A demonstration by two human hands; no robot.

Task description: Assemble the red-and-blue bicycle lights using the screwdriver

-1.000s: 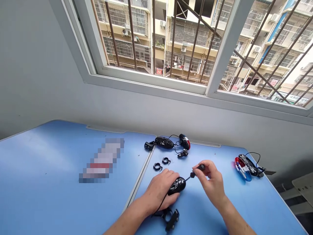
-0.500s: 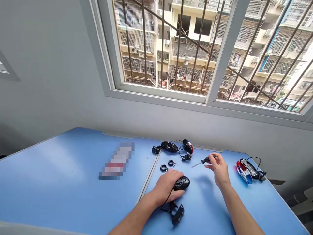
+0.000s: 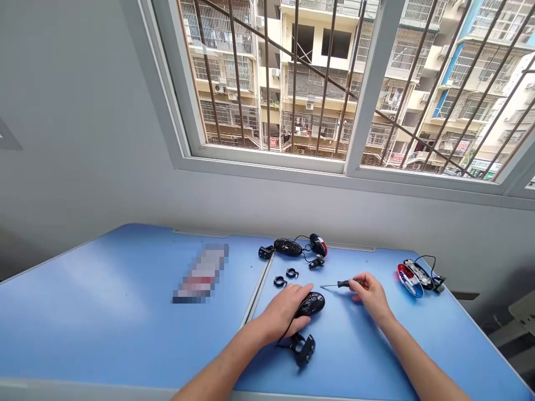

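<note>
The left hand (image 3: 282,314) grips a glossy black oval housing (image 3: 310,304), cupped over it on a blue table (image 3: 125,267). The right hand (image 3: 371,298) pinches a small screwdriver (image 3: 343,284)

Shell (image 3: 311,304): glossy black plastic
Screwdriver shaft (image 3: 329,285): smooth bare metal
Screwdriver handle (image 3: 343,284): black plastic
Clamp (image 3: 305,351): black plastic
Surface (image 3: 125,284): smooth blue, faint sheen
</note>
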